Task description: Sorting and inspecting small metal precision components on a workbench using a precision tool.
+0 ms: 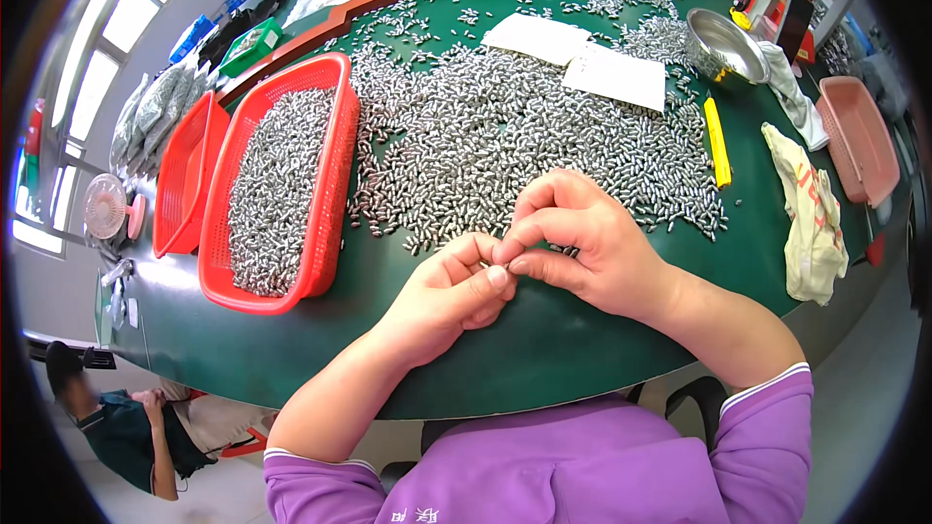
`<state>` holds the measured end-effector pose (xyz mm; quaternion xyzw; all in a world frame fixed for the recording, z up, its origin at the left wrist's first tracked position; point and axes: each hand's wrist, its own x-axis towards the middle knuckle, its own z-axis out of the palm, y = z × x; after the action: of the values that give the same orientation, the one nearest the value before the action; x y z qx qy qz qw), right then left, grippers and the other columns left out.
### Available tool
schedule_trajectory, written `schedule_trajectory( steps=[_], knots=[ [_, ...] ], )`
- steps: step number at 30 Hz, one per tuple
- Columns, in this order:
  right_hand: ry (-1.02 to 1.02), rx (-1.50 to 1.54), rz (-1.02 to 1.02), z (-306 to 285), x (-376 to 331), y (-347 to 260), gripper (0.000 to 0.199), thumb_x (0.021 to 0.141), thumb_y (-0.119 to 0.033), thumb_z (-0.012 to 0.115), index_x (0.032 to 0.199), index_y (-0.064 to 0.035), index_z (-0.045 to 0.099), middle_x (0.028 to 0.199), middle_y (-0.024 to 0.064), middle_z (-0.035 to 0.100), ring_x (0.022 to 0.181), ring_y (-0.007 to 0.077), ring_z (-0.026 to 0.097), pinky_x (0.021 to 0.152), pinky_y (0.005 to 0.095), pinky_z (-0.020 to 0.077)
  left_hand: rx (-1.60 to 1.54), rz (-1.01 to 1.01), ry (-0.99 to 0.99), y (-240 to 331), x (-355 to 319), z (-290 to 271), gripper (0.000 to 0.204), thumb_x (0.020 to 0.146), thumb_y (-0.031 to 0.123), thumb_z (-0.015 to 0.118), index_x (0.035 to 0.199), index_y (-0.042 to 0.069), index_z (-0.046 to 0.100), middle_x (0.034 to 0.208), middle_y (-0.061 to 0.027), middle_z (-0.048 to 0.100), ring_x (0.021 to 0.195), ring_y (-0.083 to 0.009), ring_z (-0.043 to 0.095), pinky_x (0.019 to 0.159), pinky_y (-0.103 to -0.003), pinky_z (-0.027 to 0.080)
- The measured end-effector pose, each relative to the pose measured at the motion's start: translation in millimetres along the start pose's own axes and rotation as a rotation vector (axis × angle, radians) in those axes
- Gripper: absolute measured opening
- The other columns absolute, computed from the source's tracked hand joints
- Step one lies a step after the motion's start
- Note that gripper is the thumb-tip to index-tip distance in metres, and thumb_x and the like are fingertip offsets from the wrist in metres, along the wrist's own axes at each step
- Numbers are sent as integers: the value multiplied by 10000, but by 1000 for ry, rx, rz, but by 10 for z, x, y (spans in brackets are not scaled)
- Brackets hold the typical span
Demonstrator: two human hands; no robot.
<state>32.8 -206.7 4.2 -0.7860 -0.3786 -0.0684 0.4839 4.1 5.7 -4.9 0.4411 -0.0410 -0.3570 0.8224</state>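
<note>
silvery metal pieces heaped — both hands pinching one, seemingly.

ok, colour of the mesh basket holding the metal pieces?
Red plastic mesh basket, clearest in the head view, left of the hands.

The green table was pretty much buried in small silvery metal pieces. Two red baskets sat on the left, white paper sheets lay on the pile, plus a steel bowl, yellow knife, cloths and a pink tray on the right.
</note>
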Motion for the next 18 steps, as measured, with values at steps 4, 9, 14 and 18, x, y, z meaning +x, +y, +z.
schedule_trajectory(
  steps=[4, 9, 14, 18],
  knots=[
    [38, -2, -15, 8, -1, -25, 128, 805, -152, 735, 929, -133, 708, 905, 21, 573, 893, 198, 555, 817, 340, 456, 65, 10, 31, 0, 5, 6, 127, 974, 162, 563, 1052, 69, 525, 854, -27, 548, 603, -48, 395, 529, -186, 316],
    [136, -79, -36, 1, 13, -14, 113, 790, -139, 725, 898, -132, 691, 904, 36, 579, 861, 240, 566, 759, 353, 467, 91, 13, 21, 11, -1, 3, 100, 996, 153, 529, 1043, 65, 532, 853, -23, 566, 604, -44, 404, 526, -185, 313],
    [138, -127, -148, -4, 10, -56, 117, 780, -116, 723, 889, -114, 682, 899, 40, 581, 848, 240, 567, 748, 358, 465, 33, 25, 31, 2, -6, 15, 128, 1016, 169, 486, 1051, 57, 538, 860, -29, 573, 599, -46, 400, 529, -187, 320],
    [124, -138, -141, -8, 8, -45, 124, 768, -110, 724, 883, -108, 679, 897, 40, 580, 841, 241, 563, 743, 363, 463, 44, 25, 37, 0, -2, 3, 149, 1022, 176, 469, 1056, 50, 543, 859, -32, 573, 599, -49, 404, 530, -190, 326]
  ],
)
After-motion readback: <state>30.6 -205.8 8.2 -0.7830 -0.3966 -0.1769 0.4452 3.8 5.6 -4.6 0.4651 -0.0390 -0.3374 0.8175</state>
